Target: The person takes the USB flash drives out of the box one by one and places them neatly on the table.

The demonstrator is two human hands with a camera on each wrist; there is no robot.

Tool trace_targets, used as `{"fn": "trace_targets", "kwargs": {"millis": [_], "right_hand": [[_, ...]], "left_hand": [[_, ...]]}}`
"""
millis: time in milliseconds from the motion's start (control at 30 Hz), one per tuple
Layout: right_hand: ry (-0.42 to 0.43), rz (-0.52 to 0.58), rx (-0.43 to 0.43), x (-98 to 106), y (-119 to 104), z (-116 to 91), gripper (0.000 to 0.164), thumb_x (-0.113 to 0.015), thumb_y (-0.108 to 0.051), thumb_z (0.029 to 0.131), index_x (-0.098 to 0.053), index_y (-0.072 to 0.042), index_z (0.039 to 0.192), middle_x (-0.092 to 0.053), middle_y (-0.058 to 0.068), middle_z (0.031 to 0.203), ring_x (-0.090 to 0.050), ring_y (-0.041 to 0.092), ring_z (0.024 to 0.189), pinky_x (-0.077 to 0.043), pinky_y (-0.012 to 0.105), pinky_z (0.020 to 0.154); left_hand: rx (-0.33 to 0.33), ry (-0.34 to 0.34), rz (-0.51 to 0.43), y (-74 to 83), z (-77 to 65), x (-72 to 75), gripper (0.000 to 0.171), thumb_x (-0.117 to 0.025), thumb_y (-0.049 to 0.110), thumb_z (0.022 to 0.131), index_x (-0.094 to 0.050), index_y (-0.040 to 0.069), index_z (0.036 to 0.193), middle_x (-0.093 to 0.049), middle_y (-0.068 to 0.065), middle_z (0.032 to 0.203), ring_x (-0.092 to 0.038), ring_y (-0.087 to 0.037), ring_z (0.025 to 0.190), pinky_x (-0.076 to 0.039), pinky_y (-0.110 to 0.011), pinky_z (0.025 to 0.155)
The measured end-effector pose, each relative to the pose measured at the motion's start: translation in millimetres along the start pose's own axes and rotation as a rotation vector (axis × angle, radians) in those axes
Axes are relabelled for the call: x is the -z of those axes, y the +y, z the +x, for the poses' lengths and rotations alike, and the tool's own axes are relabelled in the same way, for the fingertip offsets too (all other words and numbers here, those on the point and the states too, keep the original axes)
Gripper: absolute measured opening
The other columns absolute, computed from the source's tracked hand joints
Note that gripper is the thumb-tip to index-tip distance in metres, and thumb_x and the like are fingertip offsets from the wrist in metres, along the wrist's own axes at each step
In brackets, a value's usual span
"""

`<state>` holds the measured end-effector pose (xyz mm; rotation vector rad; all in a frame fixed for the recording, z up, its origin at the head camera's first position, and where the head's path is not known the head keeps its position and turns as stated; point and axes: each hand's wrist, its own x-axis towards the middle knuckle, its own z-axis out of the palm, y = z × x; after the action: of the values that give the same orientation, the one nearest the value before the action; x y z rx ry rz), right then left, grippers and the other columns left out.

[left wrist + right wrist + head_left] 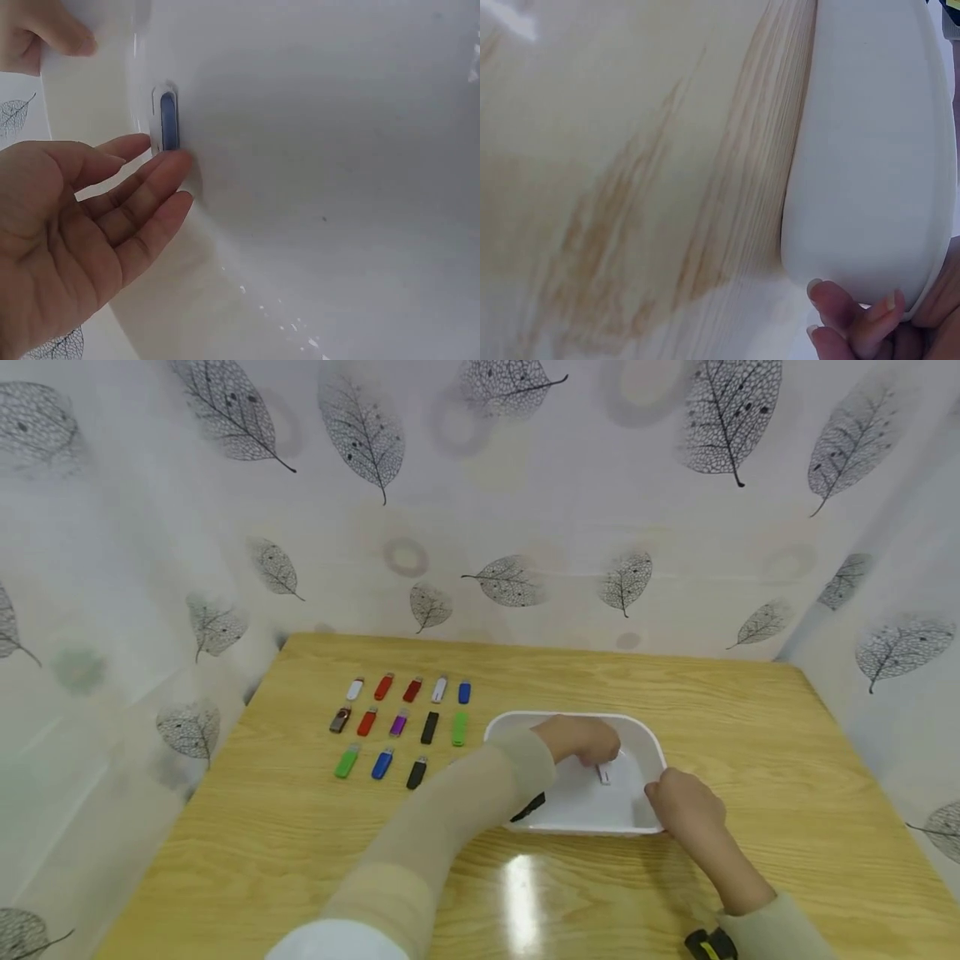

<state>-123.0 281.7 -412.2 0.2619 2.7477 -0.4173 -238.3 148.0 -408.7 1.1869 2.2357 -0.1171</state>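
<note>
A white and blue USB stick [169, 120] lies inside a white plastic tray [651, 739]; in the head view it looks like a small white piece. My left hand [581, 739] is down in the tray at this stick. In the left wrist view, loosely bent fingertips touch or nearly touch the stick's lower end, and the thumb stays apart from it. My right hand [686, 806] grips the tray's right rim, thumb and fingers on either side of the wall. Part of the tray is hidden behind the left forearm.
Left of the tray, several USB sticks lie in rows on the wooden table [300, 827], among them a purple one [398, 722], a blue one [382, 763] and a black one [429, 727]. The left sleeve covers part of that area. A leaf-patterned curtain [525, 510] hangs behind the table.
</note>
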Motion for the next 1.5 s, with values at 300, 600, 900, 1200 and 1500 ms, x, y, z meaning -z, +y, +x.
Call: {"fn": "trace_targets", "kwargs": {"millis": [300, 600, 900, 1200, 1500], "right_hand": [[-0.001, -0.024, -0.001, 1.1, -0.3, -1.0, 0.031, -0.044, -0.017, 0.093, -0.058, 0.004, 0.074, -0.055, 0.007, 0.057, -0.052, 0.02, 0.049, -0.039, 0.031, 0.042], [0.001, -0.022, -0.002, 2.3, -0.2, 0.3, 0.032, -0.043, -0.016, 0.092, -0.059, 0.005, 0.075, -0.056, 0.007, 0.058, -0.053, 0.02, 0.049, -0.04, 0.032, 0.043], [-0.016, -0.021, -0.014, 2.1, -1.1, -0.1, 0.03, -0.044, -0.017, 0.091, -0.059, 0.003, 0.074, -0.055, 0.008, 0.059, -0.051, 0.021, 0.051, -0.04, 0.032, 0.045], [-0.011, -0.032, -0.019, 1.0, 0.3, 0.9, 0.03, -0.043, -0.016, 0.092, -0.057, 0.0, 0.071, -0.054, 0.008, 0.059, -0.051, 0.021, 0.051, -0.039, 0.032, 0.044], [-0.017, -0.017, -0.017, 0.3, -1.4, 1.2, 0.03, -0.042, -0.015, 0.091, -0.058, 0.001, 0.071, -0.055, 0.008, 0.058, -0.052, 0.02, 0.05, -0.04, 0.032, 0.043]], "left_hand": [[-0.008, -0.059, -0.057, -10.9, -9.6, -4.1, 0.025, -0.048, 0.022, 0.098, -0.063, 0.015, 0.116, -0.063, 0.004, 0.106, -0.053, -0.008, 0.088, -0.042, -0.019, 0.077], [0.122, -0.2, -0.039, -13.3, -25.6, 3.4, 0.026, -0.063, 0.027, 0.087, -0.055, 0.016, 0.065, -0.05, 0.005, 0.064, -0.044, -0.008, 0.059, -0.035, -0.022, 0.057], [0.208, -0.045, -0.14, -12.2, -25.2, -4.2, 0.03, -0.063, 0.039, 0.089, -0.049, 0.015, 0.076, -0.052, 0.003, 0.066, -0.047, -0.007, 0.049, -0.041, -0.021, 0.05], [0.176, 0.04, -0.023, -5.4, -22.1, -9.8, 0.029, -0.072, 0.037, 0.082, -0.053, 0.016, 0.075, -0.054, 0.005, 0.072, -0.049, -0.009, 0.068, -0.041, -0.022, 0.061], [0.185, -0.025, -0.079, -15.3, -13.6, -11.3, 0.016, -0.066, 0.02, 0.084, -0.053, 0.016, 0.075, -0.054, 0.005, 0.068, -0.049, -0.008, 0.059, -0.041, -0.022, 0.054]]}}
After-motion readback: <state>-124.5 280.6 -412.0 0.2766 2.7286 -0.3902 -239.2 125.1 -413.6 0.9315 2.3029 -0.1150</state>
